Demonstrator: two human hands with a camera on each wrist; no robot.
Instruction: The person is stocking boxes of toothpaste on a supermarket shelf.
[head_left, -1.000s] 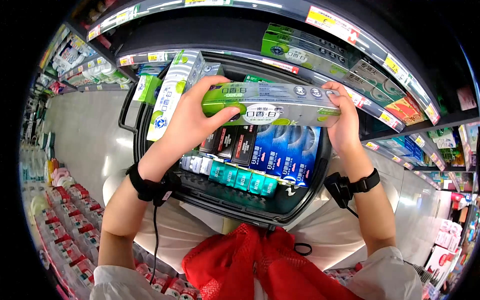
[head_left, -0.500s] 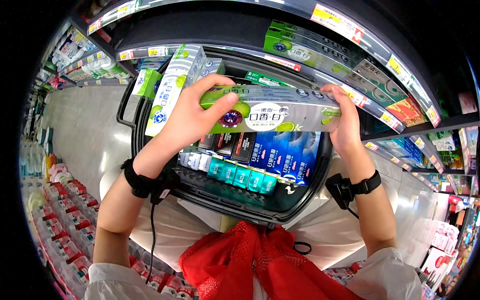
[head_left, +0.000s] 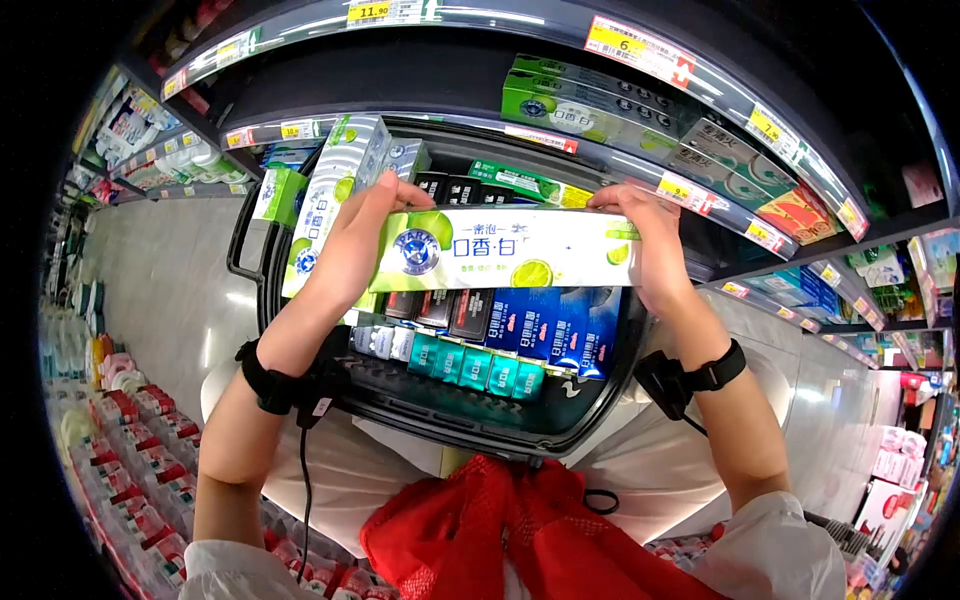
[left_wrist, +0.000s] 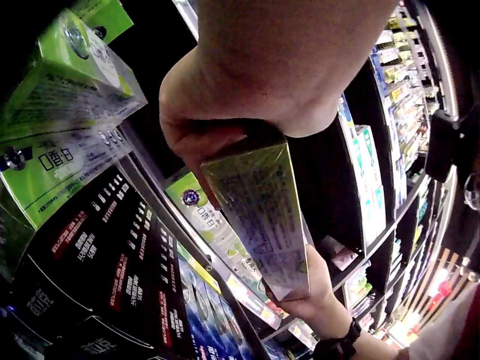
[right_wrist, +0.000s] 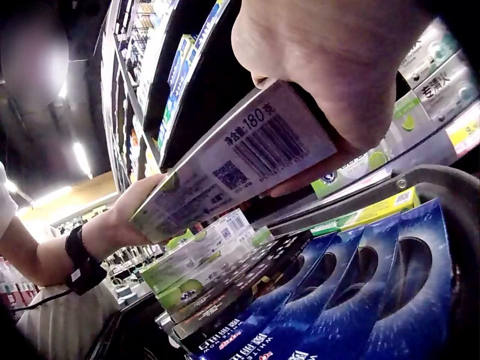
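Observation:
Both hands carry a long green-and-white toothpaste box [head_left: 545, 262] over a dark shopping basket [head_left: 455, 425]. My left hand [head_left: 352, 245] grips its left end, and my right hand [head_left: 660, 248] grips the opposite end. The broad printed face with limes is turned up toward the head camera. In the right wrist view a narrow side with a barcode [right_wrist: 274, 146] shows between the hands. Below the box, the basket holds blue toothpaste boxes [head_left: 570, 340], black boxes [head_left: 468, 314] and small teal boxes [head_left: 475, 366]. Part of the contents is hidden behind the held box.
A similar lime-printed box [head_left: 335, 185] leans at the basket's left, beside a small green box [head_left: 280, 195]. Ahead runs a dark shelf with price tags [head_left: 640, 48] and more lime-printed boxes [head_left: 570, 105]. Bottles in red-and-white packs [head_left: 140, 470] stand at the lower left.
The held box has rolled between my hands, so its broad face now shows instead of two silvery sides. It and both hands sit slightly further left and lower in the head view.

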